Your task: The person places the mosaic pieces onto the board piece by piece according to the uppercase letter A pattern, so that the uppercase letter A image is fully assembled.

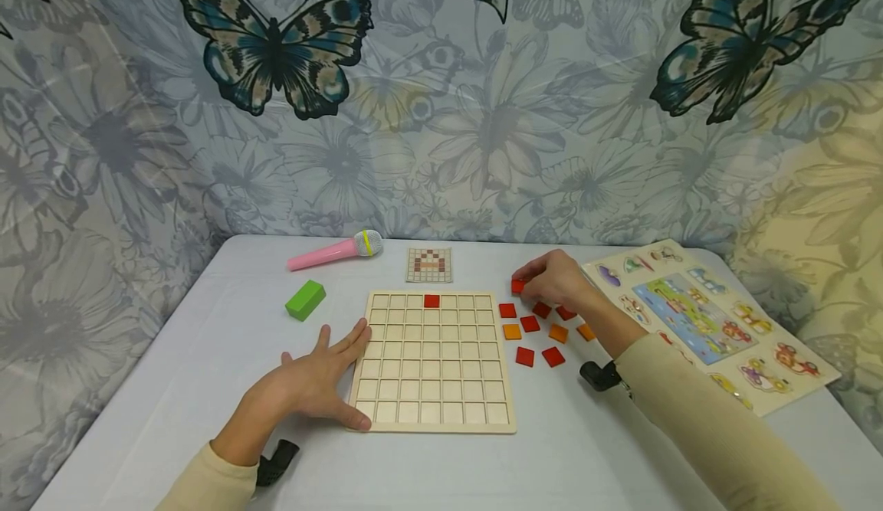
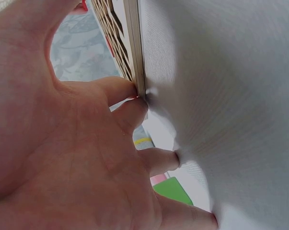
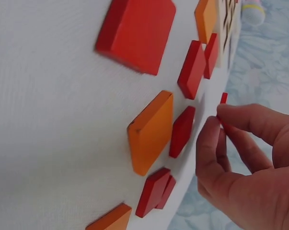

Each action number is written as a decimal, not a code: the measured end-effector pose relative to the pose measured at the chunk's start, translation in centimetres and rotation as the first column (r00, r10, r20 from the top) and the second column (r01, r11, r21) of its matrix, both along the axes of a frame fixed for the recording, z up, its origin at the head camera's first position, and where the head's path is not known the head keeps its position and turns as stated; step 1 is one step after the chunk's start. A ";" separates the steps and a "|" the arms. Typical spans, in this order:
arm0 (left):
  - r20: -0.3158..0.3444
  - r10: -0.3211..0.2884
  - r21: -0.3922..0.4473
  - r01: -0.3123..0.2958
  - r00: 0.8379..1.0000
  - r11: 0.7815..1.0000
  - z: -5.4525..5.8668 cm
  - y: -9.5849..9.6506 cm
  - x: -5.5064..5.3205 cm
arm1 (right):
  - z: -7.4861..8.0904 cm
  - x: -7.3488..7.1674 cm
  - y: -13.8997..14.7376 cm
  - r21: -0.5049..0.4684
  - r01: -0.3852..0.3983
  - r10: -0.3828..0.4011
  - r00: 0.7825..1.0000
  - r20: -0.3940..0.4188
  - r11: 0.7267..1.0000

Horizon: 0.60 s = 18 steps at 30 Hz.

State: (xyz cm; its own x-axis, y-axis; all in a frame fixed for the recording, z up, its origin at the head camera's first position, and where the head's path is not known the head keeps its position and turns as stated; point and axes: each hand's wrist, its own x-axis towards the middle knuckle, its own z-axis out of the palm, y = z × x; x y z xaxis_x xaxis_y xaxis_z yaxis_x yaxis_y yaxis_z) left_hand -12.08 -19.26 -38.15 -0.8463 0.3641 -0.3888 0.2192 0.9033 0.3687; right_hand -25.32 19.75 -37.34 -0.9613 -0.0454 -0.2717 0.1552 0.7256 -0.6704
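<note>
A wooden grid board (image 1: 434, 428) lies flat, with one red tile (image 1: 431, 301) in a top-row cell. My left hand (image 1: 313, 381) has its fingers spread along the board's left side, its thumb at the lower left corner. In the left wrist view two fingertips (image 2: 134, 108) meet the board's edge and the others rest on the tabletop. Between thumb and fingertips my right hand (image 1: 559, 277) pinches another red tile (image 1: 517, 286), right of the board's top corner. Loose red tiles (image 1: 524, 356) and orange tiles (image 1: 558, 333) are scattered beneath that hand and forearm.
Behind the board lies a small pattern card (image 1: 429, 265). A pink toy microphone (image 1: 327, 253) and a green block (image 1: 305, 299) are at the left. On the right a picture puzzle board (image 1: 697, 319) sits partly behind my right forearm. Patterned fabric (image 1: 497, 128) hangs beyond the table.
</note>
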 end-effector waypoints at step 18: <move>0.003 0.006 -0.005 -0.006 1.000 1.000 0.0 0.1 0.1 | 0.5 0.7 -1.4 -0.084 -0.043 0.043 0.999 0.003 0.996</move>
State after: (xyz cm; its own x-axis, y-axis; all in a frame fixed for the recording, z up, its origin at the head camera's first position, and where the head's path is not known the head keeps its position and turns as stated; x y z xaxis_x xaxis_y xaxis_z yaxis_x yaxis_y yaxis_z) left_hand -12.01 -19.20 -38.14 -0.8473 0.3569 -0.3933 0.2123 0.9064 0.3651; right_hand -24.57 18.34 -36.86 -0.9566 -0.1095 -0.2701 0.1288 0.6727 -0.7286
